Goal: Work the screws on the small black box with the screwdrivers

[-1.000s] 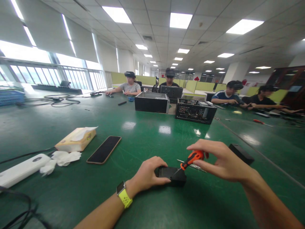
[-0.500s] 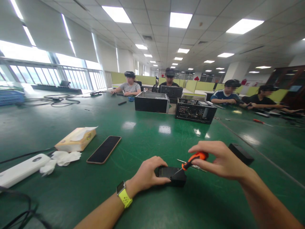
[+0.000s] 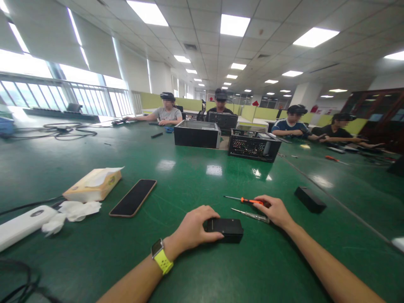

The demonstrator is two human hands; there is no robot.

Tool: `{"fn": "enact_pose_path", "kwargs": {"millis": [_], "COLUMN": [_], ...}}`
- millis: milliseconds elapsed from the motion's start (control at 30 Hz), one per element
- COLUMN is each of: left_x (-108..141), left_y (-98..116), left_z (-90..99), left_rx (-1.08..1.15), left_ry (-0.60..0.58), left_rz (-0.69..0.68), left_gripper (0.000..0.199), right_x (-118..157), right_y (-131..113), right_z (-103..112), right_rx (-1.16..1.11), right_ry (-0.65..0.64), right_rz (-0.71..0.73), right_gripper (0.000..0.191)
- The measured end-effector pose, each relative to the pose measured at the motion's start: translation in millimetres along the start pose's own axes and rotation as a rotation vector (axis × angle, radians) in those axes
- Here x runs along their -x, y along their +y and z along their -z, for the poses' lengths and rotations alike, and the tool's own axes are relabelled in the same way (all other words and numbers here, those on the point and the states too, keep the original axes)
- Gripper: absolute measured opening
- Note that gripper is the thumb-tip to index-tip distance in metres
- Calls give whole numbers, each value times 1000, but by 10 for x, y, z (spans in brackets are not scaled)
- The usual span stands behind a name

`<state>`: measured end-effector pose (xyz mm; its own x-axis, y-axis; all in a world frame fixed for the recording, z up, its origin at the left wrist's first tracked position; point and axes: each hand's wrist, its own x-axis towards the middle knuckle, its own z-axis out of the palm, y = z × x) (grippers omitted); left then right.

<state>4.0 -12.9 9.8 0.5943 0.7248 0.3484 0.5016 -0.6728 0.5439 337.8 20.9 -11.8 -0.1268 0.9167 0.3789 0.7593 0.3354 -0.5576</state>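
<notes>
My left hand (image 3: 197,227), with a yellow-strapped watch on the wrist, grips the left end of a small black box (image 3: 232,230) lying on the green table. To the right, my right hand (image 3: 276,211) has its fingers closed round the handle of an orange and black screwdriver (image 3: 248,201). The screwdriver lies low over the table with its tip to the left. Just below it is a second screwdriver with a clear handle (image 3: 254,216), close to my right fingertips. The box's top shows small screw holes near its edges.
A phone (image 3: 134,198), a tissue pack (image 3: 94,185), crumpled tissues and a white power strip (image 3: 25,227) lie to the left. Another black block (image 3: 310,199) is at the right. Two computer cases (image 3: 197,134) stand further back. Several people sit around the table's far side.
My right hand has moved the orange screwdriver off the black box and lowered it to the table beside the clear-handled one. My left hand still grips the box. The view has shifted slightly.
</notes>
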Motion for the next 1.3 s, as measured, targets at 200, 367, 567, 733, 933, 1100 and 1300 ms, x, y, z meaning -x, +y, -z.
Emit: {"fn": "enact_pose_path", "kwargs": {"millis": [200,367,567,733,933,1100,1300], "left_x": [-9,-13,-14,-11,-8,-8,-9], "left_y": [0,-13,-18,-25,-28,-14,-3], "left_z": [-7,-15,-13,-25,-26,-14,-7], "left_rx": [-14,5,14,7,26,23,12], "left_ry": [3,12,6,12,9,-4,-4], "left_rz": [13,11,17,19,17,22,28], "left_gripper": [39,38,36,37,37,37,37], "right_x": [94,106,120,184,198,185,191], "right_y": [-96,-238,-259,-303,-356,-328,-330], "right_z": [151,245,446,633,551,565,602], "right_rx": [50,140,22,-213,-247,-231,-231], "right_ry": [-23,-365,-537,-765,-790,-795,-753], "right_rz": [50,83,84,16,20,22,-23], "right_gripper": [42,31,30,32,33,36,33]}}
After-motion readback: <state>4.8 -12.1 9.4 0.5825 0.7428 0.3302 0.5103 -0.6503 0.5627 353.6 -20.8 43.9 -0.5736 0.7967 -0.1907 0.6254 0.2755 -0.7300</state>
